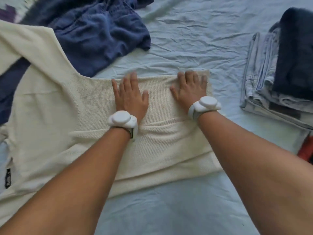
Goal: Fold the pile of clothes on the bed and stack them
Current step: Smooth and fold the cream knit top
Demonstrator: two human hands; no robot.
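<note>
A cream knitted garment (55, 116) lies spread across the bed, its right part folded over into a band. My left hand (129, 95) presses flat on that folded band with straight, spread fingers. My right hand (189, 89) lies flat near the band's far right corner, fingers straight too. Both wrists carry white round devices. A rumpled blue garment (101, 34) lies unfolded behind the cream one at the upper left. A stack of folded clothes (277, 78), pale denim under a dark piece, sits at the right edge.
The light blue bedsheet (186, 39) is wrinkled between the blue garment and the stack. A red-orange item (306, 151) shows at the right edge below the stack. A small black label (8, 178) hangs at the cream garment's left edge.
</note>
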